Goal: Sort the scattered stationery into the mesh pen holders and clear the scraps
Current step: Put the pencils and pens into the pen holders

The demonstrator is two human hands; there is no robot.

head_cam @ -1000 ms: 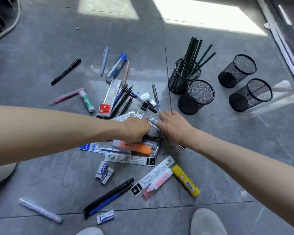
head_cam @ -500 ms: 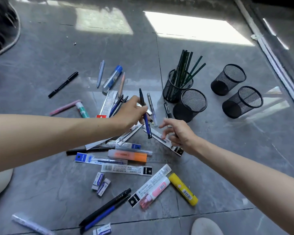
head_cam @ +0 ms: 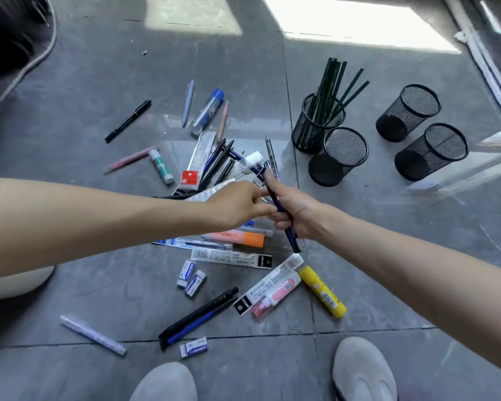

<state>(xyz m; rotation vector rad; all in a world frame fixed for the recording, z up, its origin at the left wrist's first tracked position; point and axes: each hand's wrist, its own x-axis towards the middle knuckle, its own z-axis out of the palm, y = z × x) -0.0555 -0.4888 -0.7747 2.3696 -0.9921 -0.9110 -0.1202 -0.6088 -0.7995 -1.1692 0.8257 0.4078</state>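
Blue pen (head_cam: 276, 202) gripped in right-hand fingers (head_cam: 281, 219).

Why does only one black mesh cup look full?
That mesh pen holder holds dark green pencils that stick out above its rim. The other three holders show only bare mesh inside.

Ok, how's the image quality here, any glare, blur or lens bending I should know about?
Head view: sunlight blows out a white patch on the floor at the top; a clear plastic sheet on the right throws reflections; wide-angle bending stretches both forearms toward the edges; the right hand and its blue pen are slightly soft, while the pen holders stay sharp.
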